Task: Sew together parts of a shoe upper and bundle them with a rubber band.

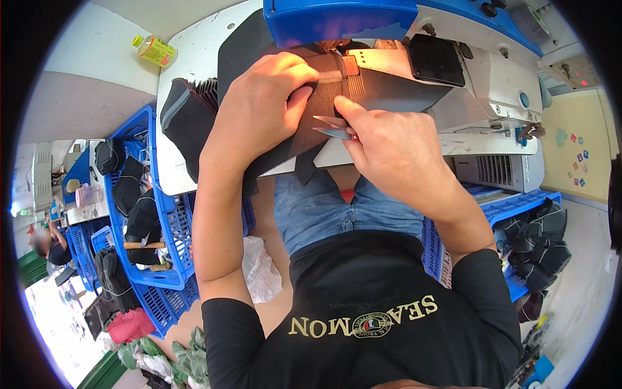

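We were at a big sewing mach. (479, 104), smooth white casing w/ a glossy blue head cover (340, 19), set on a pale worktable (201, 45) w/ a rounded edge. Our dark cloth (321, 97), i.e. the workpc., lay on it, partly under the lit head, btwn both hands: a thin, floppy sheet, fine ribbing visible where the light hit, w/ a narrow strip (306, 165) dangling off the near edge. Step in hand, as we judged it: trimming near the stitching spot, tho no actual cut was visible. Next move prob. called for keeping the mat'l flat & the blades clear of skin & main panel. Our left hand (269, 91) was curled, fingertips down on the cloth; we couldn't tell if it pinched a fold or just pressed. Our right hand (398, 139) was clenched round small snips (334, 134), forefinger reaching onto the cloth, slim pointed metal blades parted in a V, tips aimed left, w/ a bit of red at the grip.
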### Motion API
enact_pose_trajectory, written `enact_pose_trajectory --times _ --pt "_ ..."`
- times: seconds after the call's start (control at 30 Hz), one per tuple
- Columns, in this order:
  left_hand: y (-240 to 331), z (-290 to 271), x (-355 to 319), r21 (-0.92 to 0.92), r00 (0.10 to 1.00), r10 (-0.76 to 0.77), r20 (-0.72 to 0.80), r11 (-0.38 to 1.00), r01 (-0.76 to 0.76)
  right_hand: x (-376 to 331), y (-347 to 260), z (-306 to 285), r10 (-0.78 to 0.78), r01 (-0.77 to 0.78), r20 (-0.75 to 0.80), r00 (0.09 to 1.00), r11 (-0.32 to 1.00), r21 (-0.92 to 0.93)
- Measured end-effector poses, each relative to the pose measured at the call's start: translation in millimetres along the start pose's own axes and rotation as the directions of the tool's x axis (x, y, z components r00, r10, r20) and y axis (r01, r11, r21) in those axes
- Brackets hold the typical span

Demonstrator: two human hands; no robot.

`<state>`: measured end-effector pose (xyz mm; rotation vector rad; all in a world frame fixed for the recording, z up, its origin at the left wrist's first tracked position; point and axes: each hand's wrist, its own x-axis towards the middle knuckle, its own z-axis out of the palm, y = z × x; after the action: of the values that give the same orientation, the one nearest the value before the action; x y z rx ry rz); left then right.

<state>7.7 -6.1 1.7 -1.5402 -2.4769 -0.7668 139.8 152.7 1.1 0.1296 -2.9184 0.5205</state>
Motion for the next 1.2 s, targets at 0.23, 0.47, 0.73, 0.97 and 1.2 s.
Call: enact_pose_trajectory --times 0.23,0.47,0.73,0.97,1.2 --pt "11 -2 -2 0.208 1.000 0.002 -0.024 0.978 0.003 10 10 2 -0.081 0.077 -0.100 0.992 0.996 -0.047" --pt "2 1 4 0.195 0.999 0.001 -0.053 0.981 0.009 13 9 1 0.004 -0.006 -0.032 0.999 0.999 -0.051" --pt "-11 4 15 0.160 0.996 0.007 -0.085 0.987 0.007 12 11 0 0.000 -0.001 -0.030 1.000 1.000 -0.020" --pt "-27 8 25 0.207 0.994 -0.007 -0.113 0.978 0.031 10 8 -1 0.023 -0.021 -0.046 0.999 0.999 0.048" --pt "-16 -13 47 -0.220 0.975 -0.219 -0.026 0.953 0.208 8 10 0 0.011 0.003 -0.122 0.992 0.993 0.116"
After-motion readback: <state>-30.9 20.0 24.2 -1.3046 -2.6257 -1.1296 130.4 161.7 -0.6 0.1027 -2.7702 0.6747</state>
